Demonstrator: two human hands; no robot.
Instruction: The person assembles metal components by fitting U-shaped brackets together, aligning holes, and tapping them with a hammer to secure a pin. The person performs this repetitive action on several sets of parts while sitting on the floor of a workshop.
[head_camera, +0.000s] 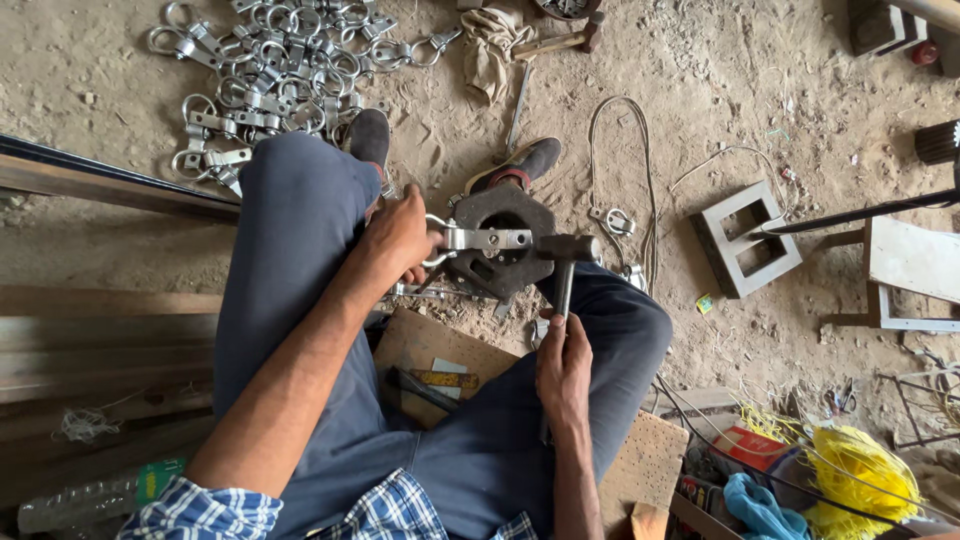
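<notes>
Hammering underway: left hand (400, 240) grips clasp (485, 240) on block (500, 215); right hand (563, 372) grips hammer (567, 250); next blow needs aim.

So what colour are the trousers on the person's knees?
Slate blue-grey trousers, plain with no pattern; the head view shows them best.

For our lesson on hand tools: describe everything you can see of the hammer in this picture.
The hammer has a dark, rusty-looking metal head and a thin, pale metal-looking handle. The head lies sideways at the right edge of the dark block, beside the silver clasp lying across the block; whether it touches the block cannot be told. The handle runs down toward the person, gripped low by the right hand. The left hand holds the clasp, not the hammer.
</notes>
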